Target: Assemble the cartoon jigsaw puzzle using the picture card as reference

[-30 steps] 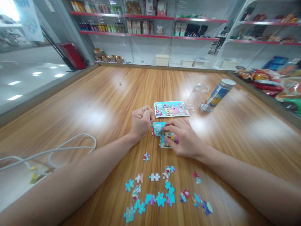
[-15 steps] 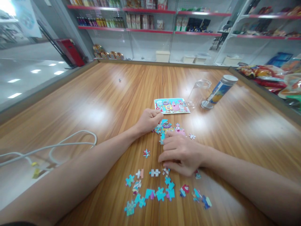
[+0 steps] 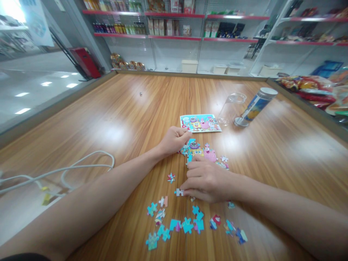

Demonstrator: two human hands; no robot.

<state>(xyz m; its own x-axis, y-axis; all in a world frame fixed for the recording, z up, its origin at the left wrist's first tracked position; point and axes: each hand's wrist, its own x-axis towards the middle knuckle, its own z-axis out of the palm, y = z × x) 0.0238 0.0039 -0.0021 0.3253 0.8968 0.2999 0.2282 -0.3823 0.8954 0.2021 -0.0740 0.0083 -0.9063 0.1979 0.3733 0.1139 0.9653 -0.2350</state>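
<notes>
My left hand (image 3: pixel 174 140) is closed, thumb against the curled fingers, at the left edge of a partly joined jigsaw puzzle (image 3: pixel 209 154). Whatever it may hold is hidden. My right hand (image 3: pixel 206 179) is just below the puzzle and covers its lower part. Its thumb and finger pinch a pale puzzle piece (image 3: pixel 179 192) by its right side. A red and blue loose piece (image 3: pixel 171 177) lies left of my right hand. Above the puzzle is a cartoon picture card (image 3: pixel 201 123). Several turquoise pieces (image 3: pixel 187 225) are scattered nearer to me.
A clear plastic jar (image 3: pixel 231 108) and a blue canister (image 3: pixel 258 105), tilted in view, stand at the right beyond the card. White cables (image 3: pixel 87 166) lie at the left. Snack bags (image 3: pixel 307 88) are past the table's right edge, and shelves (image 3: pixel 174 37) stand behind.
My right hand has closed on the pale puzzle piece and drawn it slightly up toward the puzzle, baring more of the puzzle's right part. My left hand stays almost still. The view has shifted slightly.
</notes>
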